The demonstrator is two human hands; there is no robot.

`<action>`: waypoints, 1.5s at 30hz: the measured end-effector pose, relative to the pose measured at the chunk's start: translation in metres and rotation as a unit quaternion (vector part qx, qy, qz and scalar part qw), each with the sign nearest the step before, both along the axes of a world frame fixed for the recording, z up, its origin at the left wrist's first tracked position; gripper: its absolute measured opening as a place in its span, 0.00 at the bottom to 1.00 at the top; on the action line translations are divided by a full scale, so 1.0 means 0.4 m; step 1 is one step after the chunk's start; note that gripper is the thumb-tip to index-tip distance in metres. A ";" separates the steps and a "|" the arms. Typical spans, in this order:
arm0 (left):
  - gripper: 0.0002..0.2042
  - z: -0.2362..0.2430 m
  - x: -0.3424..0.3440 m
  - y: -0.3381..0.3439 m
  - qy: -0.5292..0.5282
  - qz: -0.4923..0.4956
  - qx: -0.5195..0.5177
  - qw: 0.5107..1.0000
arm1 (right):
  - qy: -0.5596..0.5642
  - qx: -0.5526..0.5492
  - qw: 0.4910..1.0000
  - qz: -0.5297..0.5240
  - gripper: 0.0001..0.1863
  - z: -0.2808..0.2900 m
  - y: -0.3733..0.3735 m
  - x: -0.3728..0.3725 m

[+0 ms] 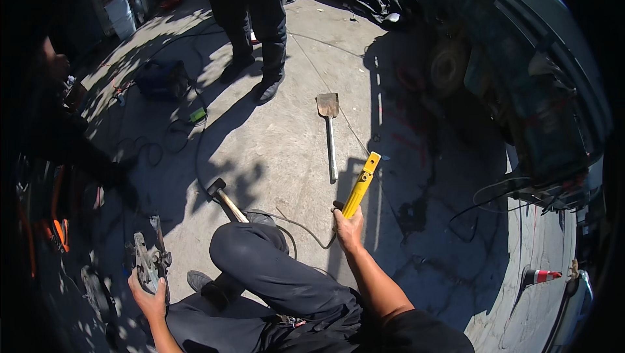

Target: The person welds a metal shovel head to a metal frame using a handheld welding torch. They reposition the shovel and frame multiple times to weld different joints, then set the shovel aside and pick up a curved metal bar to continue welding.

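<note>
The concrete ground carries nearly everything, and its sun-and-shade patches could hide low objects and cause a stumble. Along its right edge stands a dark green vehicle. Toward the far edge a person in dark trousers faces the work; a step nearer could put a boot on the long-handled shovel, which lies flat near the middle of the concrete, blade toward the far edge, and might roll underfoot.

The right hand has its fingers wrapped around the lower end of the yellow metal bar, which is held up at a tilt, its holed end away from the body. Gripped at one end only, it could twist or tip if knocked. The left hand, toward the left edge, is curled around a grey metal assembly; its angular parts could pinch or scrape the fingers if it shifted. Whether the ground supports it, I cannot tell.

The hammer lies just beside the shoe, a trip risk on rising. A slack dark cord beyond the knee might snag a foot.
</note>
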State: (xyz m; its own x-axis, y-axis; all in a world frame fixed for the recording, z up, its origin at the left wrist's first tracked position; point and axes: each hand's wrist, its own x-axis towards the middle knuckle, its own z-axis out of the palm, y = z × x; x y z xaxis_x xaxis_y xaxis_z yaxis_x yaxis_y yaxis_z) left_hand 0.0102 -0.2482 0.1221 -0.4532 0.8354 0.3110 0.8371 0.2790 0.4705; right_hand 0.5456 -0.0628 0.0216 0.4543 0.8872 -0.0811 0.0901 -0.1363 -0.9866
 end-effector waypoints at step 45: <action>0.29 0.051 -0.061 -0.167 -0.523 0.043 0.194 0.829 | -0.043 0.050 0.945 0.320 0.13 0.182 0.054 -0.269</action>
State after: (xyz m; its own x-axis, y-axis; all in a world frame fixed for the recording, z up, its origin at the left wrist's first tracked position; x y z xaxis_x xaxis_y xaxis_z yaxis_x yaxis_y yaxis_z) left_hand -0.0143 -0.3151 0.1427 -0.6970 0.7152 -0.0516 -0.1011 -0.0267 0.9945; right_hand 0.4381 -0.0412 0.0944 -0.1761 0.9839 0.0305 0.2026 0.0665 -0.9770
